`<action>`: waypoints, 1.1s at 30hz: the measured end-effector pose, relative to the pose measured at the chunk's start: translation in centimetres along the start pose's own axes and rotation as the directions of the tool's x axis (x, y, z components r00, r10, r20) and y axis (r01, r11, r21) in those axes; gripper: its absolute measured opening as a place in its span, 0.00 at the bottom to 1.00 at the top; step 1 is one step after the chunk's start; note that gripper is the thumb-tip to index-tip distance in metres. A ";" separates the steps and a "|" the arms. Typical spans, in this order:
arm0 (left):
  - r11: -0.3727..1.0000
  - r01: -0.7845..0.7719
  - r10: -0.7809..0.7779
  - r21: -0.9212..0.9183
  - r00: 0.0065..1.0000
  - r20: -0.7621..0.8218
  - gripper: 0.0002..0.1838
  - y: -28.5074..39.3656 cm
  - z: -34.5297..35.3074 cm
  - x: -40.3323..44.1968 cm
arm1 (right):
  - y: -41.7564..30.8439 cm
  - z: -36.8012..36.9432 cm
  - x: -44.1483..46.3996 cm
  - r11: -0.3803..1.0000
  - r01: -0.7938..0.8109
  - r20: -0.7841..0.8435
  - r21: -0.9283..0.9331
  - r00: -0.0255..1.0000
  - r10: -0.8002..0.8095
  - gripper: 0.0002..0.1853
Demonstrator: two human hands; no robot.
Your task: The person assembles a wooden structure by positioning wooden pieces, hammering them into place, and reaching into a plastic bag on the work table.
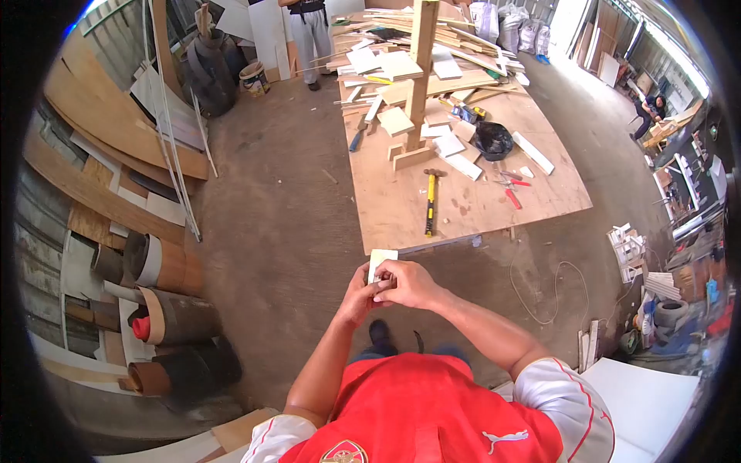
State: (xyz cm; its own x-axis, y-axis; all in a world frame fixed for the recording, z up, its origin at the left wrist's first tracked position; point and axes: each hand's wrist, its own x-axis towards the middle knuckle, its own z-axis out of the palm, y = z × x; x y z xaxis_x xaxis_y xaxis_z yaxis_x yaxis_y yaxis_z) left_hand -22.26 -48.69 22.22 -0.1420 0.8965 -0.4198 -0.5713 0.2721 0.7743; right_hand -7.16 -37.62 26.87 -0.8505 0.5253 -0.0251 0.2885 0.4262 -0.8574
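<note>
My left hand [357, 296] is closed around the lower part of a small pale board [383, 255], held in front of my body just short of the table edge. My right hand [411, 285] meets it from the other side, its fingers pinched together over the board's lower end. Whatever is between those right fingertips is hidden. On the table beyond, a claw hammer [431, 202] with a yellow and black handle lies closest to both hands. Red-handled pliers [512, 189] rest to its right.
A plywood table [478, 224] bears an upright wooden post [421, 77], a black plastic bag [492, 141] and piled offcuts. Rolls of sheet material [174, 316] and leaning boards line the left wall. One person [310, 35] stands behind the table; another [650, 116] sits far right.
</note>
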 end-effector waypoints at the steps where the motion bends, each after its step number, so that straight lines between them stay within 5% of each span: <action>1: 1.000 -0.008 0.008 0.021 1.000 -0.001 0.43 0.8 -1.1 0.4 | -0.3 0.6 1.0 1.000 0.004 -0.002 0.008 1.000 -0.004 0.24; 4: 0.993 -0.026 0.030 0.114 0.999 -0.032 0.45 3.1 -3.8 1.4 | 0.7 1.8 4.1 0.991 0.085 0.003 0.102 0.996 -0.086 0.21; 7: 0.967 -0.089 0.105 0.240 0.993 -0.057 0.45 4.0 -5.8 3.8 | 3.9 3.4 7.3 0.815 -0.104 0.080 0.570 0.994 0.071 0.17; 8: 0.952 -0.114 0.137 0.283 0.989 -0.063 0.44 4.0 -6.3 4.6 | 4.9 3.8 8.4 0.780 -0.176 0.078 0.601 0.984 0.162 0.13; 11: 0.818 -0.188 0.264 0.543 0.962 -0.064 0.43 5.0 -6.2 7.5 | 3.2 2.4 10.9 0.937 -0.265 -0.063 0.229 0.956 0.286 0.11; 14: 0.831 -0.150 0.239 0.536 0.966 -0.100 0.42 5.1 -7.2 11.2 | 4.2 1.6 13.6 0.952 -0.267 -0.125 0.150 0.950 0.286 0.11; 16: 0.805 -0.142 0.244 0.576 0.964 -0.103 0.41 6.0 -7.6 13.1 | 6.3 1.9 15.5 0.988 -0.138 -0.237 0.066 0.960 0.149 0.12; 23: 0.682 -0.148 0.324 0.717 0.939 -0.115 0.42 9.8 -9.7 17.4 | 7.0 1.6 21.9 0.944 -0.317 -0.170 -0.087 0.939 0.299 0.13; 27: 0.747 -0.213 0.250 0.630 0.968 0.031 0.44 11.4 -11.0 19.2 | 8.2 1.4 24.0 0.957 -0.279 -0.157 -0.085 0.952 0.263 0.14; 33: 0.957 -0.075 0.042 0.280 0.992 0.120 0.32 12.6 -11.0 18.2 | 7.7 0.7 23.3 0.963 -0.251 -0.246 0.100 0.931 0.268 0.16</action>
State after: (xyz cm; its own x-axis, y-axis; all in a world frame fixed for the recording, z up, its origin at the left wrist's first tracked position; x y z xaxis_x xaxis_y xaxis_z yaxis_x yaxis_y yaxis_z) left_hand -40.97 -32.84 19.14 -0.0677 0.9427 -0.3267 -0.3097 0.2915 0.9051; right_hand -25.08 -22.60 19.33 -0.6068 0.7846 -0.1271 0.4475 0.2051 -0.8704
